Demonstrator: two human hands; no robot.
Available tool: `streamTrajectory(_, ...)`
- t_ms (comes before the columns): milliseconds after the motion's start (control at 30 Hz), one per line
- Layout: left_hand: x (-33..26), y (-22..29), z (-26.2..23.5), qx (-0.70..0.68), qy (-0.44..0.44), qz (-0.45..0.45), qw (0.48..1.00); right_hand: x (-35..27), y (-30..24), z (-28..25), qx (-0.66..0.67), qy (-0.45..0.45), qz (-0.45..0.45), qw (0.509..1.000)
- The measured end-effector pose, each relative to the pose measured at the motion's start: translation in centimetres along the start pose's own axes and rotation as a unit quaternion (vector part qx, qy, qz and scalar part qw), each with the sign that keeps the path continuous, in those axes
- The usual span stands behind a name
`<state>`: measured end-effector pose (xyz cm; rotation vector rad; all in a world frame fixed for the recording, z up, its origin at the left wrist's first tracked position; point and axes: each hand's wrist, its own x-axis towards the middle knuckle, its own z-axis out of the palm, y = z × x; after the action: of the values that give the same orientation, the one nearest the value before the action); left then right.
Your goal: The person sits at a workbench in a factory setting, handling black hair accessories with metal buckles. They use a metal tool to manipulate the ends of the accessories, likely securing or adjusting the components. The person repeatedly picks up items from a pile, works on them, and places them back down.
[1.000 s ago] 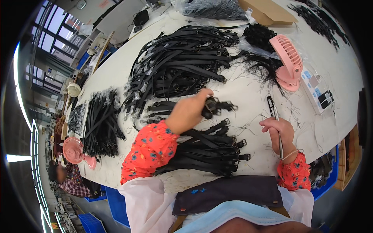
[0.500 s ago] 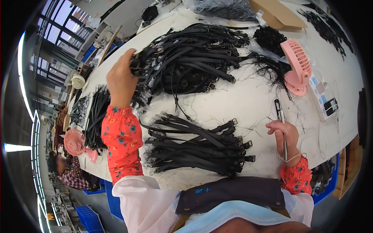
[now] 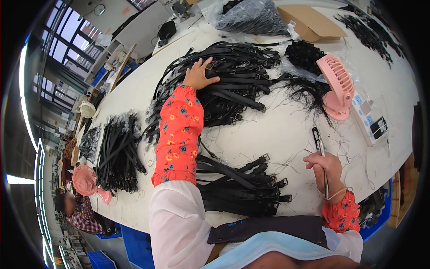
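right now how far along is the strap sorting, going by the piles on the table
Looks partly done: a neat stack of black straps lies near the table edge. In hand: the left hand rests on the big tangled pile of straps, while the right hand holds a thin tool. That far pile looks much larger than the stack, so most probably remains.

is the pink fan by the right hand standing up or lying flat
Standing up. The pink desk fan sits on its round base on the white table, its grille raised and tilted back. Whether it is running cannot be told.
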<state>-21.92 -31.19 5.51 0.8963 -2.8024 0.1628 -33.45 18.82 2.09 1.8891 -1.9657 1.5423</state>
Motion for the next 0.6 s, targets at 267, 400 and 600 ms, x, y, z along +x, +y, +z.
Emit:
streamTrajectory(267, 1.2, 0.3, -1.2, 0.048, -0.036, -0.005, 0.998, 0.1, 0.2, 0.1, -0.002, 0.0, -0.027, 1.0)
streamTrajectory(400, -0.6, 1.1, -1.9, 0.011, 0.029, -0.025, 0.999, 0.0, 0.3, -0.1, -0.007, 0.006, -0.034, 0.999)
streamTrajectory(600, -3.8, -0.3, -6.5, -0.188, 0.208, 0.01, 0.96, 0.3, 0.1, -0.1, 0.003, 0.023, -0.052, 0.998)
